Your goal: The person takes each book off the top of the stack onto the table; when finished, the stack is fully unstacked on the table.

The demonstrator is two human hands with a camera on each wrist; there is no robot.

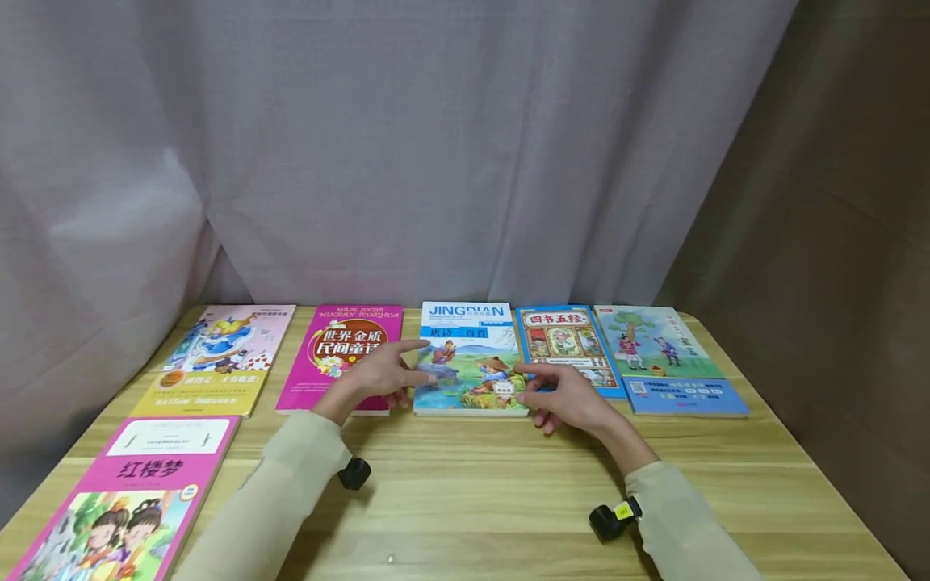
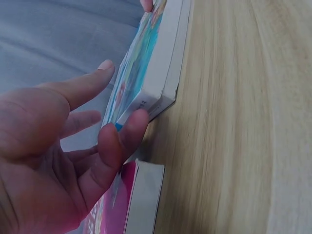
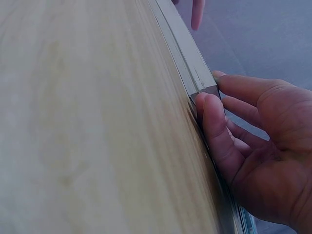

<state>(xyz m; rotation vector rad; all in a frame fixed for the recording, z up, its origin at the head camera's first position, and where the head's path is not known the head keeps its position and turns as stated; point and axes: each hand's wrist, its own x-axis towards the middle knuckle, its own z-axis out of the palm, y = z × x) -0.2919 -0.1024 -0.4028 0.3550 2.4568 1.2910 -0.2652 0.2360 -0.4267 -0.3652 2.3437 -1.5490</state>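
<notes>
A blue-and-white picture-cover book (image 1: 465, 363) marked JINGDIAN lies face up in the middle of the row. From below, its edge (image 2: 163, 53) shows two layers, like one book on top of another. My left hand (image 1: 381, 375) hovers at its left side with fingers spread, overlapping the pink book (image 1: 298, 387) in the head view. At the opposite side is my right hand (image 1: 570, 395), fingers loosely bent. The right fingertips (image 3: 212, 105) touch the near corner of the book's edge (image 3: 187, 58) in the right wrist view.
A blue book with framed pictures (image 1: 563, 339) and a green-and-blue book (image 1: 668, 359) lie to the right. On the left are a pink-and-yellow book (image 1: 218, 355) and, nearer, a magenta book (image 1: 138, 500). Grey curtain (image 1: 436, 145) hangs behind the wooden table (image 1: 465, 500).
</notes>
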